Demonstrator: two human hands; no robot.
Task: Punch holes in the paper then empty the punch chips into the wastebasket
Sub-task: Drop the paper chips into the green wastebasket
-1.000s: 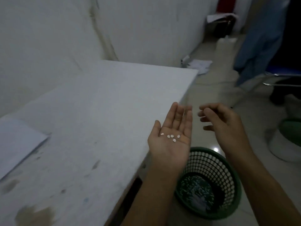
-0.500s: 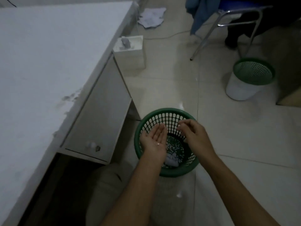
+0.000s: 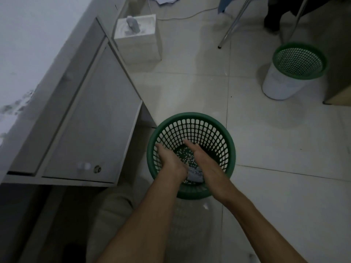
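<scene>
A round green mesh wastebasket [image 3: 190, 118] stands on the tiled floor just right of the desk. White punch chips [image 3: 185, 155] lie scattered on its bottom, with a crumpled bit of paper [image 3: 194, 176] beside them. My left hand [image 3: 168, 158] is inside the basket near its left wall, turned over so I see its back, fingers straight. My right hand [image 3: 200, 155] is beside it over the basket's middle, flat and edge-on, fingers extended. Neither hand shows anything held. The paper and the punch are out of view.
The white desk [image 3: 28, 54] with a drawer front and lock [image 3: 97, 168] runs along the left. A white box [image 3: 137, 38] sits at its far end. A second green-rimmed white bin [image 3: 296, 71] stands at the right, and chair legs [image 3: 233, 25] behind.
My left palm, which held chips face up over the basket, has turned over and dropped lower inside it. My right hand has flattened and moved in beside it. My view tilted further down.
</scene>
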